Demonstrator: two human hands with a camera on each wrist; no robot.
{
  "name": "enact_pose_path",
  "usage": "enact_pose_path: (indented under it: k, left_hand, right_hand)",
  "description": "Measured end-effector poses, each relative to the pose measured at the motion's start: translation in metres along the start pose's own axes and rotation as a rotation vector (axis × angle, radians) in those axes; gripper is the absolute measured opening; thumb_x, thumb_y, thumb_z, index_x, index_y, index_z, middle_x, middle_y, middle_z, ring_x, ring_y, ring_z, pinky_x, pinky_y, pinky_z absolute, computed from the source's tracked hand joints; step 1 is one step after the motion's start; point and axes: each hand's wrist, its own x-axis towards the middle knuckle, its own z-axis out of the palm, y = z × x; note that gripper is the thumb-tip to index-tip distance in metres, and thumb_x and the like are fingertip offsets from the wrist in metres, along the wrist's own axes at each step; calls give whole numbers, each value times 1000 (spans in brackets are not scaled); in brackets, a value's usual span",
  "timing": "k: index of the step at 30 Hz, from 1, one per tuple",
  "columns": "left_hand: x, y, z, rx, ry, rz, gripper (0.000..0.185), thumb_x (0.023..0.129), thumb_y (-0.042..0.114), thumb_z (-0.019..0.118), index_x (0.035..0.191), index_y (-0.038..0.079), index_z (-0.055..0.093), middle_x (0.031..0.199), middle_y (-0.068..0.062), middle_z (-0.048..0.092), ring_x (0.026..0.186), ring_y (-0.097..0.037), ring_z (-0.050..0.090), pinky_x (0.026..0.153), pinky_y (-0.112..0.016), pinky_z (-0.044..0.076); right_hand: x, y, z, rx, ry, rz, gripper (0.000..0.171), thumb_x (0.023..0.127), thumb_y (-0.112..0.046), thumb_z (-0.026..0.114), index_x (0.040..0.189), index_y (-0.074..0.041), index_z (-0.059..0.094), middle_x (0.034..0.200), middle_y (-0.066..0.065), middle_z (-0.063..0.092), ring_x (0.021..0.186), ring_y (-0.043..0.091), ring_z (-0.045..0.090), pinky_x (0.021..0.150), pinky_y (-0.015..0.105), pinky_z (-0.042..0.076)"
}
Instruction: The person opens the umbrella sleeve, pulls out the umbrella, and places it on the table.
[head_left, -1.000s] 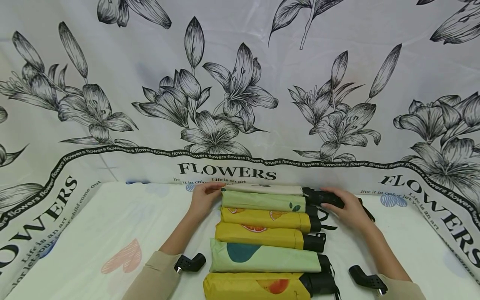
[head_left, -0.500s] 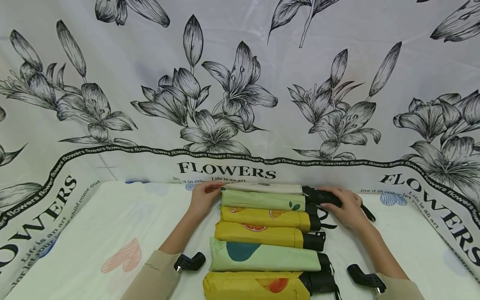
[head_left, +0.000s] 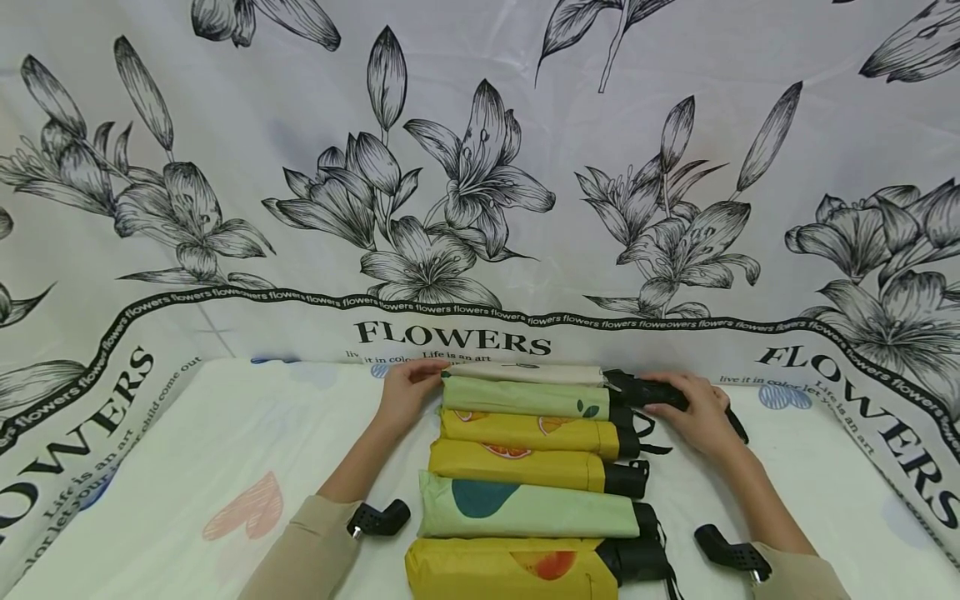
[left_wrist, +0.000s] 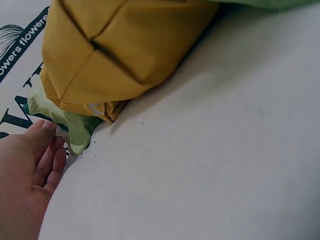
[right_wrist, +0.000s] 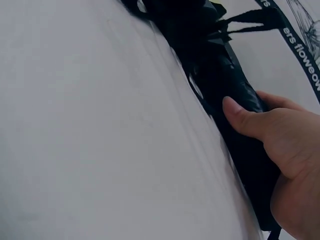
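Note:
Folded umbrellas lie side by side in a row, handles to the right. At the far end is a cream umbrella (head_left: 532, 374) with a long black handle (right_wrist: 220, 95). My right hand (head_left: 701, 417) grips that handle, thumb on top in the right wrist view. At the opposite tip, my left hand (head_left: 407, 396) pinches the cream umbrella's end between thumb and fingers; the green one's end partly hides it in the left wrist view. Closest to it lies a light green umbrella (head_left: 525, 397) with a leaf print.
Nearer are two yellow umbrellas with orange slices, the back one (head_left: 502, 429) and the front one (head_left: 465, 462), then a pale green umbrella (head_left: 570, 510) and a yellow umbrella (head_left: 465, 571) with a fruit print. Behind the row rises a flower-printed cloth (head_left: 480, 275). White cloth (head_left: 172, 433) covers the table.

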Motion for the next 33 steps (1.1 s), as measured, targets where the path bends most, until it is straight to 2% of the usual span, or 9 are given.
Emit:
enact_pose_path:
  k: [8,14,21,27,29,33]
  left_hand:
    - [2,-3,-1,11,-7,4,22,93,-13,69,114,-8,76,113,-23,76,87,0,66,83,-15,55]
    - [2,-3,0,16,-5,4,23,93,-13,69,114,-8,76,112,-23,76,87,0,66,83,-15,55]
    - [1,-2,0,8,-1,14,24,92,-13,69,114,-8,76,113,-24,76,91,-7,68,84,-14,54]
    - [0,-1,-1,11,-2,15,24,92,-13,69,114,-8,76,112,-23,76,89,-4,67,84,-14,55]
    - [0,-1,-1,10,-2,13,23,92,-13,69,113,-8,76,112,-23,76,91,-8,69,84,-14,55]
    - [0,0,-1,-1,0,4,23,93,-13,69,114,-8,76,115,-24,75,93,-12,69,82,-13,54]
  right_hand:
    - [-3,8,-12,-2,-3,17,43,91,-10,82,133,-9,70,135,29,64,128,52,49,101,70,18]
    - [-6,17,-19,5,5,-3,43,91,-8,82,132,-7,70,134,29,65,126,50,51,104,71,22]
    - [-11,22,-27,9,15,-12,42,91,-5,80,132,-5,70,133,30,65,126,51,50,106,76,24]
    - [-15,30,-34,-14,31,-8,43,92,-5,80,133,-5,69,134,32,64,125,55,50,103,78,23]
    - [-17,33,-37,-17,38,-5,43,92,-4,80,134,-4,69,134,32,64,125,56,50,103,78,22]
    - [-20,39,-43,-37,55,-5,43,90,-3,81,132,-3,70,132,32,65,124,55,51,103,77,28]
